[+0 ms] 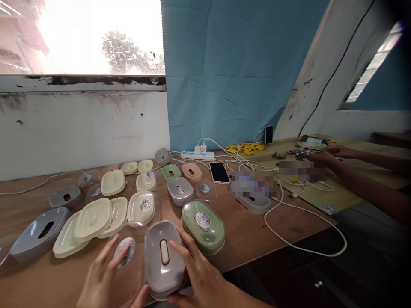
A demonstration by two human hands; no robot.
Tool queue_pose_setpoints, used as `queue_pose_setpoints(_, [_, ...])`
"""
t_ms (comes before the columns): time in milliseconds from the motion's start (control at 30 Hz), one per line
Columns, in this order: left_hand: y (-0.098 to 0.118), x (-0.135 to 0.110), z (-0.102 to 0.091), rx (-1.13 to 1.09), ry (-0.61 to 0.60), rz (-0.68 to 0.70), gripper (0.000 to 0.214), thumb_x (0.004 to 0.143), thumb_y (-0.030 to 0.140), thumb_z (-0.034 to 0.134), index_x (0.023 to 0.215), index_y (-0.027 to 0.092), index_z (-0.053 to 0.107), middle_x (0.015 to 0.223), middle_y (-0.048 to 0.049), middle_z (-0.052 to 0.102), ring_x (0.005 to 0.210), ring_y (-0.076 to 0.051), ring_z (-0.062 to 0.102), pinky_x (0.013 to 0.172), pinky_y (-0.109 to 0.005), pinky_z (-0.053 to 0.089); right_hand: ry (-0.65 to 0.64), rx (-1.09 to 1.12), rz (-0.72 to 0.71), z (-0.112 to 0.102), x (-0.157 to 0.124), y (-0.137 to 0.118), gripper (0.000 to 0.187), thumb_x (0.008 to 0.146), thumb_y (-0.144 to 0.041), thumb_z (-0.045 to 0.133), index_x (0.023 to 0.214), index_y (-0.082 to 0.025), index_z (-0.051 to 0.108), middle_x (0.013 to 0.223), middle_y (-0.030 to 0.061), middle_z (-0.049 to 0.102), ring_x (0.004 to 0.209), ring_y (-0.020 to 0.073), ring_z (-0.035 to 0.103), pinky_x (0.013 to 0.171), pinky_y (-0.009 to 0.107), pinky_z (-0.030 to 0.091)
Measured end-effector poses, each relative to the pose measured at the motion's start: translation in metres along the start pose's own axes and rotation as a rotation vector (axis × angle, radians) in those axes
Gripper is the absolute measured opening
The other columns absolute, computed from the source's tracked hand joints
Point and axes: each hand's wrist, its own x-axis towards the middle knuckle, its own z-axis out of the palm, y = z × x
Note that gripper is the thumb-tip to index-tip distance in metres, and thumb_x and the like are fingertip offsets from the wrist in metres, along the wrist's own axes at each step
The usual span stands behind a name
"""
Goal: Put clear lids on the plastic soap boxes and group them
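Observation:
A grey oval box (150, 256) with a cream bar in the slot of its top stands near the front edge of the table. My right hand (205, 273) grips its right side, with fingers on the top and the thumb low at the near end. Spread fingers of my left hand (102, 273) hover at a clear plastic cover (128, 278) with a round sticker. The left thumb is by the box's near left corner; whether it touches cannot be made out. Right of the box sits a green box (205, 235) under a clear stickered cover.
Cream lids (93, 218) and grey slotted lids (41, 233) lie to the left. Behind are a grey stickered box (180, 191), a phone (220, 172) and a power strip (197, 155). A white cable (308, 252) loops over the edge. Another person's arms (362, 179) reach in at right.

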Motion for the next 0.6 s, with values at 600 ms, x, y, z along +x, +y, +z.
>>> queue_pose_setpoints(600, [0.033,0.008,0.025,0.102,-0.143,0.185,0.063,0.074,0.045,0.059,0.134,0.037,0.039,0.142,-0.0095,0.037,0.11,-0.034,0.048,0.077,-0.047,0.047,0.007,0.146,0.015,-0.002,0.004,-0.001,0.083,0.069,-0.04,0.069,0.135,-0.014,0.026,0.144,0.0216,0.023,0.137,0.0322,0.019,0.108,0.047,0.029])
